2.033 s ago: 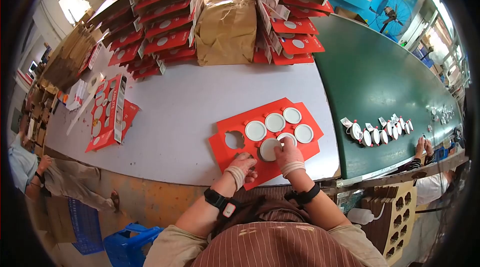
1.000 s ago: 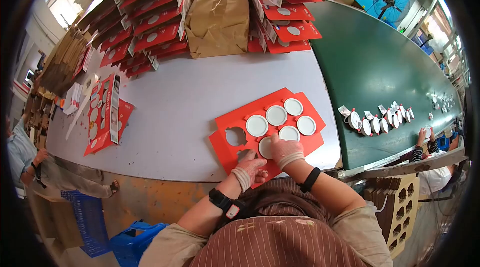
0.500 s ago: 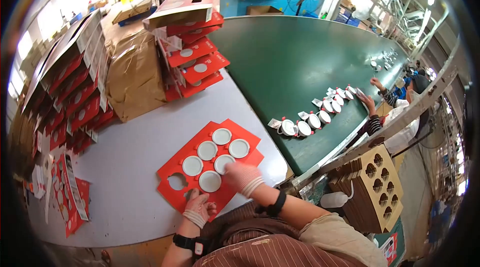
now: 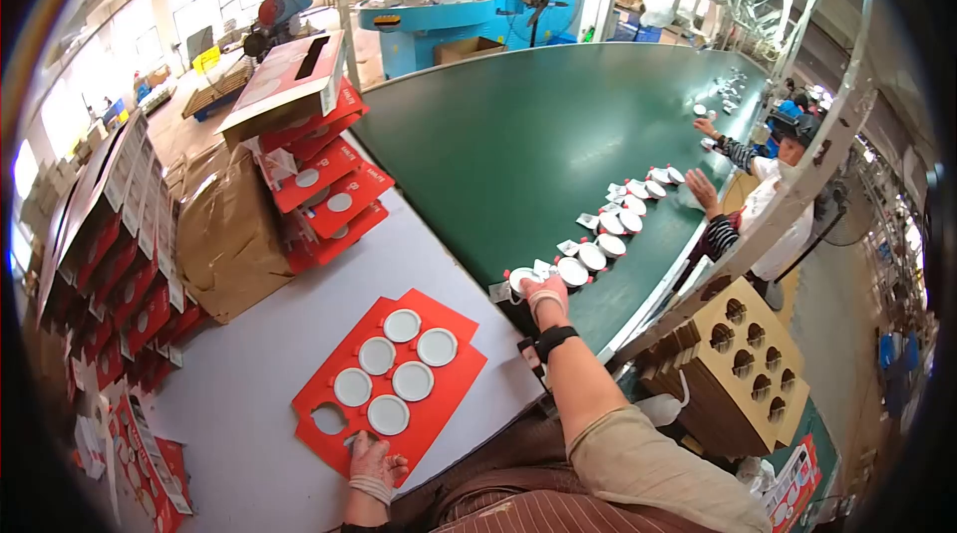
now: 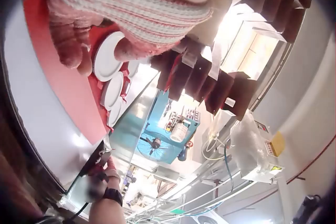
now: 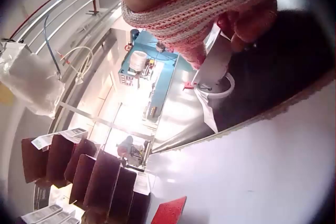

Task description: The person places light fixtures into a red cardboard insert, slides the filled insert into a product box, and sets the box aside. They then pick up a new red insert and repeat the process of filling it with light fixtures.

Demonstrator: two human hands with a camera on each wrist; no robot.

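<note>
A red card [image 4: 439, 433] lies on the white tabletop, with several round white discs [image 4: 413, 380] set in it and one bare round hole [image 4: 328, 419] at its left. On the card's near edge rests my left hand [image 4: 374, 468], its fingers loosely bent beside a disc; in the left wrist view the hand [image 5: 105, 14] hangs over the card's discs [image 5: 107, 58]. My right hand [image 4: 546, 302] is at the near end of a row of white discs [image 4: 592, 256] on the green table. The right wrist view shows that hand [image 6: 226, 19] pinching a pale disc [image 6: 214, 66] beside a white tag [image 6: 208, 113].
Stacked red-and-white boxes [image 4: 339, 202] and a brown wrapped package [image 4: 231, 234] stand at the back left. Printed red pieces [image 4: 150, 453] lie far left. Across the green table [image 4: 478, 154] another person's hand [image 4: 704, 192] reaches in. Brown cardboard inserts [image 4: 698, 383] stand at right.
My right hand has left the card's discs and moved right to the row on the green table. My left hand stays at the card. The head view has swung right.
</note>
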